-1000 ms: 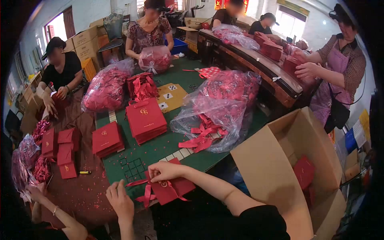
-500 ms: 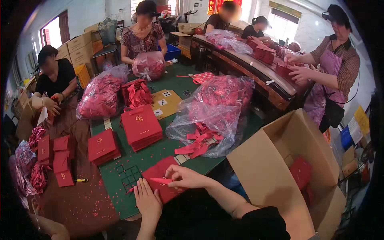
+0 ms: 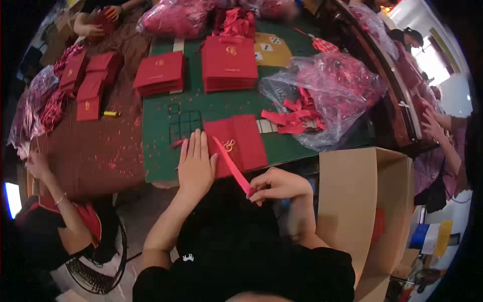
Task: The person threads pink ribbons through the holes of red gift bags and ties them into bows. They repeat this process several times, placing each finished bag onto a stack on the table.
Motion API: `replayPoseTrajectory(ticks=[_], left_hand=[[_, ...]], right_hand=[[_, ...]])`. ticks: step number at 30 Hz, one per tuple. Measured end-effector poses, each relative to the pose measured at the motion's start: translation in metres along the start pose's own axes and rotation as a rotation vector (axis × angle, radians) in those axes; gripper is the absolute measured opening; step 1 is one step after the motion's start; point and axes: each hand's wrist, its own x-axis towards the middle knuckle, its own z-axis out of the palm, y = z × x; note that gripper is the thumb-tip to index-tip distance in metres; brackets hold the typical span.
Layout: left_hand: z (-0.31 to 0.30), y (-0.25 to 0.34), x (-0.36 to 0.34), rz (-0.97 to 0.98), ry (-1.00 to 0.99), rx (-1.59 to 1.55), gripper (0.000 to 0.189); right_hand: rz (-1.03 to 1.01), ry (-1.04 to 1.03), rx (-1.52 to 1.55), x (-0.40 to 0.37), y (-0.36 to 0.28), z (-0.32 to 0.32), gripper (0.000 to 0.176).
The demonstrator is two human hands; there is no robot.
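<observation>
Fingers (image 3: 195, 146) of left hand (image 3: 196, 168) pressed flat on bag (image 3: 246, 141) at near edge of mat (image 3: 216, 100), seemingly pinning it; pinched ribbon (image 3: 229, 161) in right hand (image 3: 279, 187), drawn slantwise off the bag.

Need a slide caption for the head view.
Left hand presses a red bag on the green mat; right hand pinches a red ribbon.

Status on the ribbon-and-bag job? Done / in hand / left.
Done: little to confirm; something red shows inside the cardboard box, possibly finished pieces.
In hand: the left hand lies flat on one red bag; the right hand pinches a red ribbon running off it.
Left: the tall bag stack, the lower bag stack and the plastic sack of ribbons, so probably most of it.
</observation>
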Motion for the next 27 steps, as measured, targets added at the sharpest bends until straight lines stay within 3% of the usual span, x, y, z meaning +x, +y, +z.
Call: replayPoseTrajectory(ticks=[2, 3, 6, 8, 9, 10, 12, 14, 16, 21, 23, 27], left_hand=[[0.0, -0.001, 0.0, 0.005, 0.004, 0.002, 0.057], [0.003, -0.003, 0.0, 0.001, -0.01, -0.001, 0.058], [0.0, -0.006, -0.001, -0.004, -0.011, -0.072, 0.058], [-0.009, -0.007, -0.003, -0.002, 0.082, -0.08, 0.052], [-0.013, -0.009, -0.005, -0.01, 0.102, -0.086, 0.049], [-0.015, -0.009, -0.007, -0.02, 0.163, -0.104, 0.039], [-0.016, -0.011, -0.014, -0.029, 0.17, -0.163, 0.035], [-0.016, -0.009, -0.02, -0.085, 0.14, -0.353, 0.024], [-0.014, -0.006, -0.024, -0.094, 0.123, -0.369, 0.024], [-0.011, -0.001, -0.022, -0.088, 0.148, -0.395, 0.022], [-0.011, -0.001, -0.022, -0.101, 0.141, -0.414, 0.023], [-0.01, -0.002, -0.023, -0.131, 0.121, -0.496, 0.022]], right_hand=[[-0.141, -0.115, 0.181, 0.013, 0.01, -0.004, 0.016], [-0.099, -0.14, 0.431, 0.018, 0.014, -0.005, 0.012], [-0.634, 0.081, 0.765, 0.051, 0.041, -0.005, 0.007], [-0.575, 0.505, 0.545, 0.059, 0.043, -0.006, 0.01], [-0.526, 0.586, 0.491, 0.062, 0.036, -0.004, 0.01], [-0.522, 0.582, 0.496, 0.066, 0.038, -0.004, 0.01], [-0.369, 0.622, 0.757, 0.075, 0.05, -0.004, 0.012], [-0.409, 0.572, 0.722, 0.082, 0.062, -0.002, 0.013], [-0.345, 0.768, 0.608, 0.085, 0.053, 0.007, 0.011], [-0.375, 0.69, 0.592, 0.084, 0.053, 0.004, 0.011], [-0.29, 0.686, 0.418, 0.082, 0.045, 0.005, 0.013], [-0.256, 0.656, 0.397, 0.083, 0.046, 0.007, 0.016]])
